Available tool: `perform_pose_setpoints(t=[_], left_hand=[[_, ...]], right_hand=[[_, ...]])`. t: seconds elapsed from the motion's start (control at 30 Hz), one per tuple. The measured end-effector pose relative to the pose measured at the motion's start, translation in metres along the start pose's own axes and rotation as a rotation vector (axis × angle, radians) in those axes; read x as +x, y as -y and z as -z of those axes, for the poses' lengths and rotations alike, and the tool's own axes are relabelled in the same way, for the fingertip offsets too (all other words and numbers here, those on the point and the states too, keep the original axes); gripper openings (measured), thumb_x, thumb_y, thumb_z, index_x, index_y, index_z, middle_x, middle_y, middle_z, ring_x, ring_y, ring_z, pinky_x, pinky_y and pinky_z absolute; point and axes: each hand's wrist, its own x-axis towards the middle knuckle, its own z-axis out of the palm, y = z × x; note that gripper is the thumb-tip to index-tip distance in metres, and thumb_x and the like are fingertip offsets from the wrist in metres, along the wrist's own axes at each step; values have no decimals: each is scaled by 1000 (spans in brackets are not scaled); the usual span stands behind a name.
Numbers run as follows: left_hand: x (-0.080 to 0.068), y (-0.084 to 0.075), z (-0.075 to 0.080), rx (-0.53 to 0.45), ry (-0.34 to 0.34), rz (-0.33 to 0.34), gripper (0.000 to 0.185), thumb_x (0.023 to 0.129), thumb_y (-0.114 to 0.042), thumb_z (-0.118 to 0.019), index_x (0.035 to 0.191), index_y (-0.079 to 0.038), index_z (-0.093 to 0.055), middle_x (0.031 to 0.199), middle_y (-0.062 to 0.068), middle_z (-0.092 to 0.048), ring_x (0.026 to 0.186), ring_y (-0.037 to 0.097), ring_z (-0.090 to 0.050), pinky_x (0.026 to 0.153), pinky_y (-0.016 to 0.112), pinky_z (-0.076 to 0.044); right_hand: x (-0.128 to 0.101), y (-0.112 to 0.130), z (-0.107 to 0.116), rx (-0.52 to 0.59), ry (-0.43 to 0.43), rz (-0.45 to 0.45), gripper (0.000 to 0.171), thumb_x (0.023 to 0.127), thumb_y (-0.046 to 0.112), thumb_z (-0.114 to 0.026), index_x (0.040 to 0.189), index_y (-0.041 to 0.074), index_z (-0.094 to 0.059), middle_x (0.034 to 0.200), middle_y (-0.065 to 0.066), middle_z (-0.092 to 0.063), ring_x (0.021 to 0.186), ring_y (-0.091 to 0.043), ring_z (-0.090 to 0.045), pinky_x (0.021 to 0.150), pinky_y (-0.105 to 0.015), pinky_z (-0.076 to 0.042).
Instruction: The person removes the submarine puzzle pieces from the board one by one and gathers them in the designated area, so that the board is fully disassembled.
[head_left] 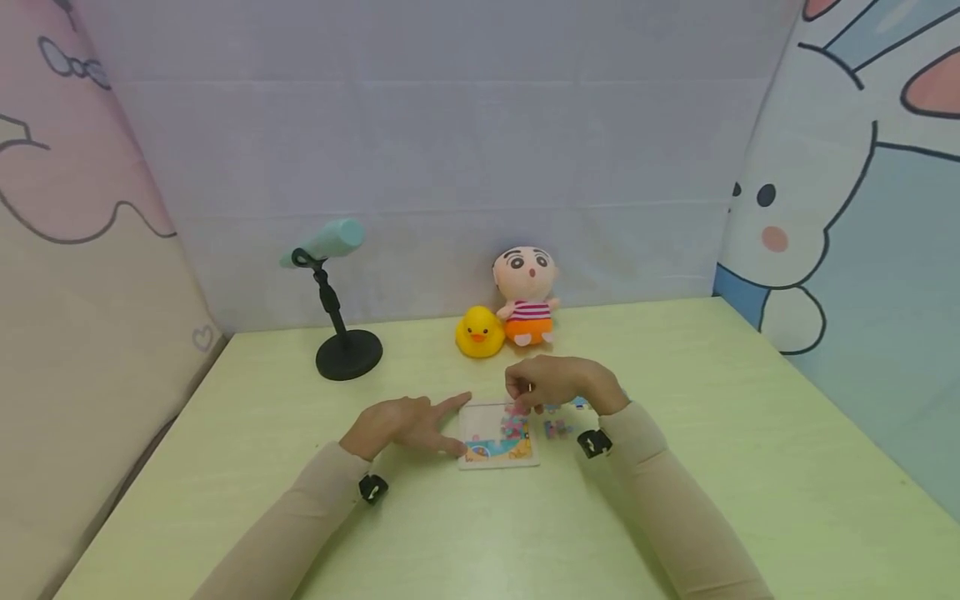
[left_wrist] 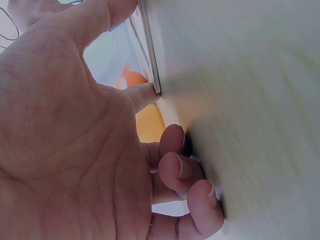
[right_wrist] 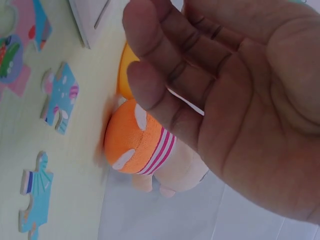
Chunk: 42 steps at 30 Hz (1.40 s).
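A square jigsaw tray (head_left: 480, 421) lies on the table, with blue and orange pieces along its near side and pink pieces at its right. My left hand (head_left: 408, 423) rests at the tray's left side, index finger stretched to the far corner and thumb at the left edge. In the left wrist view, the other fingers of that hand bend against the tabletop (left_wrist: 250, 125). Over the tray's far right part, my right hand (head_left: 555, 379) pinches a pink puzzle piece (head_left: 517, 409); its fingertips are mostly hidden in the right wrist view.
Loose puzzle pieces (head_left: 557, 428) lie right of the tray, including two blue ones (right_wrist: 61, 97) near the right hand. Behind the tray stand a yellow rubber duck (head_left: 480, 333) and a plush doll (head_left: 529, 296). At back left, a black stand (head_left: 348, 354) holds a mint-green cylinder (head_left: 330, 240).
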Motion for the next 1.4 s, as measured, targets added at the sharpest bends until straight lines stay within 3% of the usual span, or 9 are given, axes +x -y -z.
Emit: perform_pose_setpoints(t=[0.43, 0.67, 0.93, 1.23, 1.4], left_hand=[[1, 1, -3, -2, -3, -14, 89, 85, -72, -59, 159, -42, -20, 124, 15, -58, 98, 28, -58, 83, 53, -48], [0, 0, -3, -4, -1, -16, 88, 85, -72, -60, 158, -43, -20, 126, 16, -57, 99, 28, -58, 85, 54, -48], [0, 1, -3, 3, 2, -13, 90, 85, -72, -60, 159, -42, -20, 129, 17, -56, 103, 29, -58, 86, 55, -48], [2, 2, -3, 14, -4, -5, 90, 84, -75, -58, 159, -43, -19, 138, 18, -53, 110, 33, -58, 88, 57, -47], [2, 2, -4, 1, -1, -3, 90, 84, -74, -59, 159, -43, -19, 137, 18, -53, 110, 32, -58, 89, 57, -47]], right_hand=[[-7, -10, 5, 9, -27, -1, 5, 96, 2, -62, 95, 5, -58, 82, -2, -58, 69, -20, -57, 67, -25, -46], [-15, -17, 9, -53, -42, -34, 8, 94, 3, -66, 96, 6, -60, 85, -1, -58, 70, -13, -54, 70, -26, -46], [-17, -31, 10, -49, -7, -132, 9, 92, 4, -70, 94, 7, -62, 83, 0, -58, 70, -12, -53, 68, -25, -46], [-32, -45, 12, 81, 86, -238, 7, 92, 3, -69, 96, 5, -63, 72, -2, -57, 58, -14, -44, 59, -27, -40], [-41, -50, 13, 131, 85, -368, 9, 91, 4, -71, 93, 9, -64, 67, 0, -50, 57, -13, -41, 57, -27, -37]])
